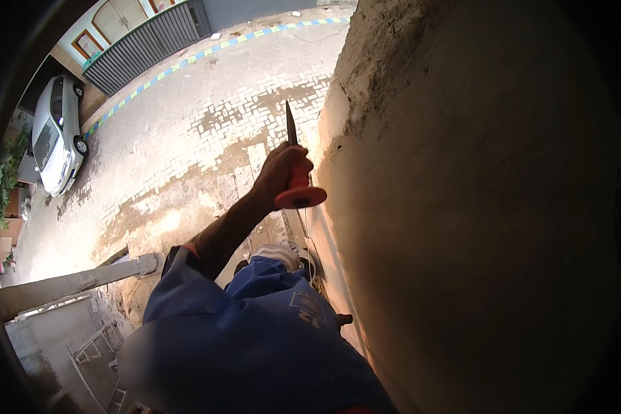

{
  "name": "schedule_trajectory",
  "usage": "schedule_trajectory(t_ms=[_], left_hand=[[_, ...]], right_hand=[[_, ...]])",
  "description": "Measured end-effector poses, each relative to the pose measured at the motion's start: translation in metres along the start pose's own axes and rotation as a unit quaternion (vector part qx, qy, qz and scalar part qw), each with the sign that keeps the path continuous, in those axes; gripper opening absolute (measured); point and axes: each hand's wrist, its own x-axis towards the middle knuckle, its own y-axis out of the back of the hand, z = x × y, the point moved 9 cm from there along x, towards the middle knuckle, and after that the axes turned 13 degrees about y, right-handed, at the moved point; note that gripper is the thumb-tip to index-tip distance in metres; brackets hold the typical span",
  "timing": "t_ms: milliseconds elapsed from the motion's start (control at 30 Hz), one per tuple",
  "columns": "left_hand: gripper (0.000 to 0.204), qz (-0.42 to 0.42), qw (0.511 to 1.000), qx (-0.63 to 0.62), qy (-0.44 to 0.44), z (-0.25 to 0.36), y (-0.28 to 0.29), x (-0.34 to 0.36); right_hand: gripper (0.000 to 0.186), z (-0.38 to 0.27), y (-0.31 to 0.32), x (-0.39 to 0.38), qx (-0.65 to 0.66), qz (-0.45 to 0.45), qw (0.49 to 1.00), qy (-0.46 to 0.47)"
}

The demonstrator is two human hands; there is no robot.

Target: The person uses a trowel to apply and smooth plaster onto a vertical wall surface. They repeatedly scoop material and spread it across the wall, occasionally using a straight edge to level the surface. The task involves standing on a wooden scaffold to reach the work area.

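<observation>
My left hand (277, 171) reaches forward beside the wall, its fingers closed around a red spool (301, 199) with a wide round flange. A dark, tapering pointed blade (291, 124) sticks up past the same fingers; its handle is hidden in the grip, so the kind of tool cannot be told. Thin string (308, 231) hangs below the spool close to the wall. Of my right hand nothing is plainly visible. A small dark shape (345, 319) juts out at the right edge of my blue shirt (255, 338), and I cannot make out what it is.
A rough plastered wall (476, 207) fills the right side, close to my arm. Far below lies a paved yard (186, 138) with a silver car (58, 138) and a dark gate (148, 48). A concrete beam (76, 281) and a metal ladder (96, 348) are at lower left.
</observation>
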Motion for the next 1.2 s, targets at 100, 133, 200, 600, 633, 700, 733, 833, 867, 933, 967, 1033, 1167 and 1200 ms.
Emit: schedule_trajectory(t_ms=[100,133,200,600,633,700,733,833,867,933,967,1033,1167,1200], left_hand=[[0.031,0.021,0.995,0.090,0.042,-0.057,-0.003,-0.008],[0.033,-0.004,0.988,0.083,0.127,-0.082,-0.008,-0.012],[0.032,-0.061,0.983,0.059,0.164,-0.112,-0.027,-0.020],[0.030,-0.308,0.886,-0.074,0.340,-0.141,-0.112,-0.040],[0.030,-0.303,0.891,-0.062,0.332,-0.133,-0.111,-0.034],[0.031,-0.300,0.901,-0.024,0.313,-0.116,-0.106,-0.019],[0.032,-0.305,0.898,-0.011,0.317,-0.108,-0.101,-0.015],[0.036,-0.341,0.884,0.025,0.319,-0.086,-0.087,-0.006],[0.040,-0.336,0.875,0.102,0.333,-0.078,-0.078,-0.005],[0.045,-0.379,0.869,0.179,0.264,-0.068,-0.068,-0.002],[0.048,-0.359,0.852,0.224,0.309,-0.067,-0.052,0.005],[0.053,-0.328,0.793,0.329,0.395,-0.055,-0.024,0.018],[0.051,-0.359,0.779,0.471,-0.208,0.045,-0.049,0.017],[0.057,-0.371,0.719,0.480,-0.338,0.078,-0.074,-0.009]], right_hand=[[0.037,0.003,0.000,-0.001,-0.019,-0.014,1.000,-0.003],[0.037,0.003,-0.003,-0.002,-0.025,-0.021,0.999,-0.002],[0.037,-0.001,-0.009,0.003,-0.065,-0.033,0.997,0.008],[0.020,-0.111,-0.073,0.088,-0.028,-0.028,0.983,0.180],[0.020,-0.133,-0.083,0.093,-0.075,-0.036,0.978,0.193],[0.018,-0.123,-0.096,0.106,0.030,-0.077,0.995,0.052],[0.019,-0.122,-0.107,0.114,-0.139,-0.116,0.976,0.118],[0.020,-0.153,-0.139,0.118,-0.350,-0.120,0.877,0.305],[0.019,-0.171,-0.150,0.112,-0.374,-0.112,0.846,0.363],[0.021,-0.180,-0.158,0.116,-0.244,-0.100,0.916,0.302],[0.023,-0.169,-0.160,0.126,-0.083,-0.083,0.977,0.176],[0.022,-0.176,-0.167,0.125,0.061,-0.018,0.996,0.061],[0.018,-0.207,-0.187,0.126,0.127,0.000,0.987,0.095],[0.018,-0.209,-0.184,0.135,0.056,-0.002,0.982,0.178]])
